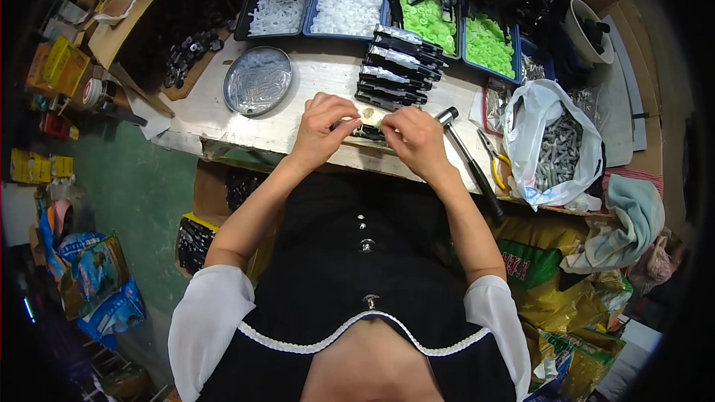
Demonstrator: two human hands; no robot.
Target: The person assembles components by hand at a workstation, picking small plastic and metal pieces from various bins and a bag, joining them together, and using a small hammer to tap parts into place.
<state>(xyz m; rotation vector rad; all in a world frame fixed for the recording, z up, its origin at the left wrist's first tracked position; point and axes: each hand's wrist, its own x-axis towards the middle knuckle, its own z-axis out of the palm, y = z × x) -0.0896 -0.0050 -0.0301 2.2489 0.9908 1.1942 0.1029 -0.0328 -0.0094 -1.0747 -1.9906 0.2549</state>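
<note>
At the near edge of the bench lies a small black plastic part with green bits on it, partly covered by my fingers. My left hand is closed in a pinch at its left end; whatever sits between thumb and forefinger is too small to make out. Curled over the right end, my right hand grips the part with thumb and fingers. Just beyond my hands, similar long black assemblies with shiny metal strips lie stacked in a row.
Bins hold white pegs, white rings, green rings and more green pieces. Left stands a round metal tin. Right lie a hammer, yellow-handled pliers and a plastic bag of grey parts.
</note>
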